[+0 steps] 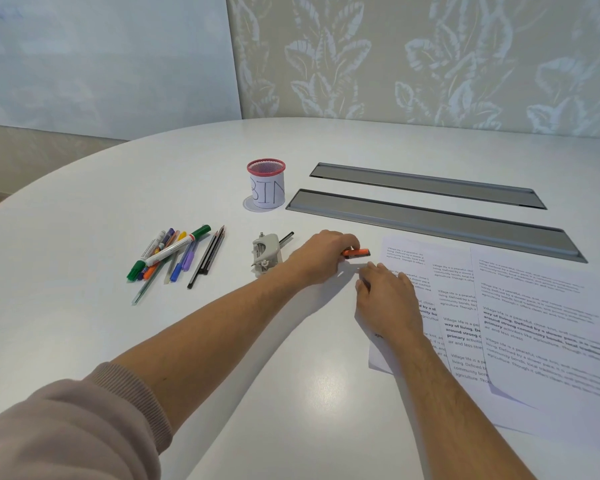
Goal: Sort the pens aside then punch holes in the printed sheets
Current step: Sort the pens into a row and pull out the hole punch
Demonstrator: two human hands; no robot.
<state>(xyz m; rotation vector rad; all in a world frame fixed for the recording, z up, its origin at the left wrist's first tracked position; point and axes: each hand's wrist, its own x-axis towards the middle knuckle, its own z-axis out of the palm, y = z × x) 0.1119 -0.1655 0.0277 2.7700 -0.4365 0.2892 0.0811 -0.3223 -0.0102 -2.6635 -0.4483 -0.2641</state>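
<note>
Round white table (291, 393) backed by a leaf-print wall panel (430, 57). Red mesh cup wrapped in paper marked "BIN" (266, 184) sitting upright just left of two long grey recessed metal slots (430, 220).

You get one head-worn wide-angle view, looking forward and down across the white table (187, 174) toward the patterned wall (430, 57) (both forearms reach in from below, close up).

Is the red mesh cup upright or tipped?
Upright. The red mesh cup stands on its base on the table, round rim facing up, paper label reading BIN level. Contents cannot be told.
</note>
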